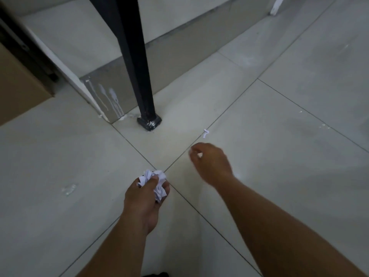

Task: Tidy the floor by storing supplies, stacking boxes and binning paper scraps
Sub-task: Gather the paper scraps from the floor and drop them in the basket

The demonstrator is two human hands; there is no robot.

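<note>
The left hand (145, 198) curls its fingers (153, 179) round a paper wad (158, 189) while the right hand (211, 162) pinches a small scrap (199, 155) above the floor (279, 176).

Left hand (146, 198): grips crumpled white paper wad (157, 182).
Right hand (211, 162): pinches tiny white paper bit (199, 155).
Pale grey tiled floor (279, 136): small curled white paper scrap (205, 133), near square black metal post (139, 76).

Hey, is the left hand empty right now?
No, the left hand has its fingers curled round a wad of crumpled white paper.
</note>
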